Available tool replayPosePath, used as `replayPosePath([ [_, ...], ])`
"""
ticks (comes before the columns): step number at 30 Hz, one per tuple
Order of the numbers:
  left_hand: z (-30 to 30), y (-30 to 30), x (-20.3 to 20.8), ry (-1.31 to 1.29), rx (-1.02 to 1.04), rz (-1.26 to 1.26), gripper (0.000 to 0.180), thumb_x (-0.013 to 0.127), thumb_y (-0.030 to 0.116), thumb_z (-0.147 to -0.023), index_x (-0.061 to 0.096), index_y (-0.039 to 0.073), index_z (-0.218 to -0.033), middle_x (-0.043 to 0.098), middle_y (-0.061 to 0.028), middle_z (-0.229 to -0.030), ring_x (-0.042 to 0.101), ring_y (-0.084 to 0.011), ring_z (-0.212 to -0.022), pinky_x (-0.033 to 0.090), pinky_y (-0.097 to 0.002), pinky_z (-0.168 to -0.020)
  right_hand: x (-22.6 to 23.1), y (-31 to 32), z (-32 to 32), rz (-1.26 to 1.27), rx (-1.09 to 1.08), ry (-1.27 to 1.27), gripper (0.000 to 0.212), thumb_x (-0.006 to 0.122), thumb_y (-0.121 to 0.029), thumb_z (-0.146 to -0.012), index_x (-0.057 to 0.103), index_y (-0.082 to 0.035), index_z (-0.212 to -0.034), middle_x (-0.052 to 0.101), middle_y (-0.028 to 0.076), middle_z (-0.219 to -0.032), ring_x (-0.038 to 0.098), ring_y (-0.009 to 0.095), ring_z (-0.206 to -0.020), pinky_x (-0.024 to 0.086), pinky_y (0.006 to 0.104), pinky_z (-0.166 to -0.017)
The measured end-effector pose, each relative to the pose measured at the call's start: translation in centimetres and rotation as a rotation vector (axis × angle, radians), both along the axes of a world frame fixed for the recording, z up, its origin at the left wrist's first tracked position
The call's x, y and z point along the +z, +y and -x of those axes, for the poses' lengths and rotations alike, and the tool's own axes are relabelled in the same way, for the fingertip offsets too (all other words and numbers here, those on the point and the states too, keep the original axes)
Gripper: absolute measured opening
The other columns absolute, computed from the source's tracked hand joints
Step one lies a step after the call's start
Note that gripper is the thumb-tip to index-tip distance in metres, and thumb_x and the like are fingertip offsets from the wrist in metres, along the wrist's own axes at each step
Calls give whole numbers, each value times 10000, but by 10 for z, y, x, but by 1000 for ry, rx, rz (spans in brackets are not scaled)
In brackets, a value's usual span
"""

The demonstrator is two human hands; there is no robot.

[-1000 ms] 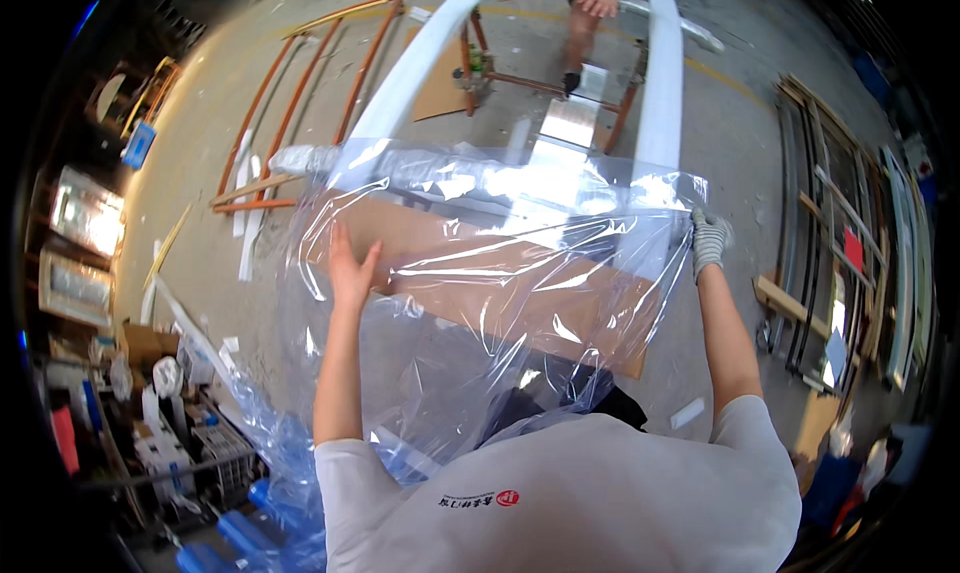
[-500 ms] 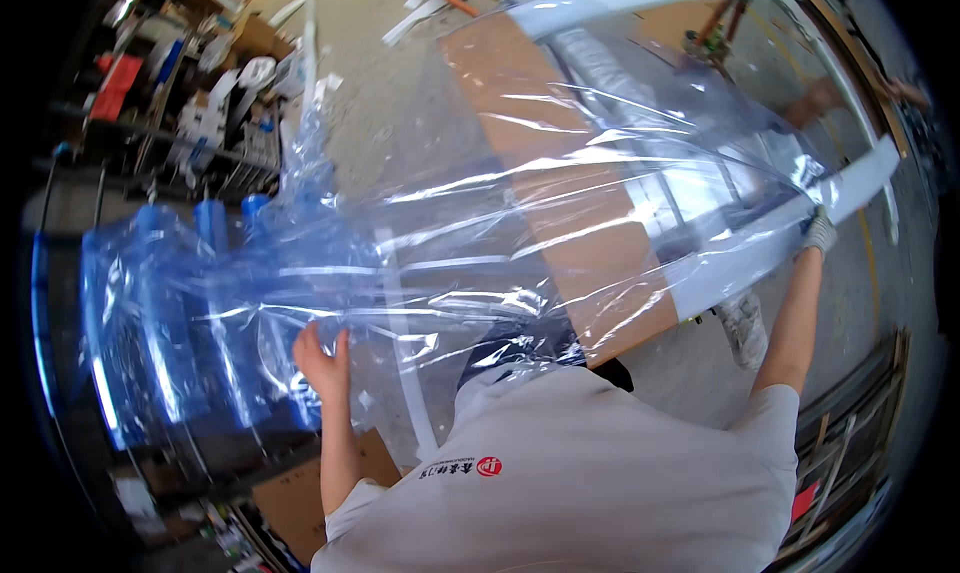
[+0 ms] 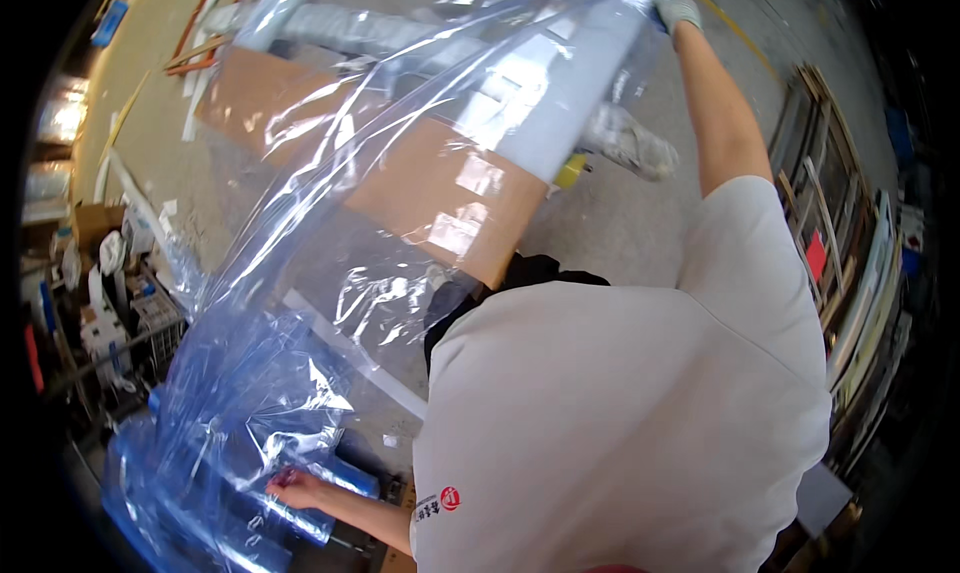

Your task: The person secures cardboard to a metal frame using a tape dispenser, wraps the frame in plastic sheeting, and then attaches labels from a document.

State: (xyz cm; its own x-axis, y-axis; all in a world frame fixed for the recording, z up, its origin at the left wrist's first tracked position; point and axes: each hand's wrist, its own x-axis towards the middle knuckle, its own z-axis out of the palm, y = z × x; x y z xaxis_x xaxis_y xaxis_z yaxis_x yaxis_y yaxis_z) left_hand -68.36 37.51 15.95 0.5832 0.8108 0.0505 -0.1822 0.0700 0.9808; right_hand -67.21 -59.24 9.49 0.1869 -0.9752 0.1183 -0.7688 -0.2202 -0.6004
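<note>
Gripping what looks like the bunched far edge of the clear film [image 3: 370, 303], the gloved right hand [image 3: 680, 15] reaches out ahead; the bare left hand [image 3: 295, 488] is curled by the blue rolls [image 3: 345, 475], and whether it holds film or something small and reddish I cannot tell. The film lies drawn across the cardboard [image 3: 440, 188] and the white-covered bars [image 3: 570, 103], loosely creased, not yet visibly cut from the rolls or fastened down. Beyond is a grey floor [image 3: 635, 223], with stacked lengths [image 3: 850, 273] along the right and cluttered shelving [image 3: 120, 323] on the left.
</note>
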Motion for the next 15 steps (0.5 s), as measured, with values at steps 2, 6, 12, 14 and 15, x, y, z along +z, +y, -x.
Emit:
replayPosePath([
  [2,-36,-6,38,-2,54,-205,262,468,266,-908,504,52,-762,456,-12,-667,457,-148,-628,400,-282,-615,7,28,16,2,-9,63,344,600,-330,-790,584,6,-863,606,49,-708,523,116,-592,435,257,-571],
  [6,-72,-45,90,-122,72,-171,284,432,234,-926,507,-7,-796,477,-65,-700,453,-165,-617,412,-281,-604,3,96,61,37,159,-365,307,607,-313,-790,603,-31,-912,626,108,-833,601,210,-756,474,307,-690],
  [12,-55,2,84,-153,-157,-57,287,387,240,-945,450,20,-771,394,-31,-625,366,-130,-537,324,-227,-506,-56,271,135,-1120,375,-233,295,593,-322,-816,585,-45,-919,589,4,-653,526,94,-508,442,230,-452],
  [14,-42,-14,92,-103,-240,-54,289,388,244,-945,408,48,-734,340,-9,-605,324,-114,-513,291,-219,-484,-98,282,125,-1334,130,-440,337,587,-325,-818,542,-45,-1000,609,49,-785,571,128,-628,473,263,-530],
  [15,-36,-21,100,-86,-281,-57,294,388,246,-945,388,62,-715,313,2,-595,303,-105,-502,275,-215,-472,-111,288,112,-1391,-26,-558,353,579,-323,-822,519,-46,-1032,607,70,-855,582,147,-697,490,285,-581],
])
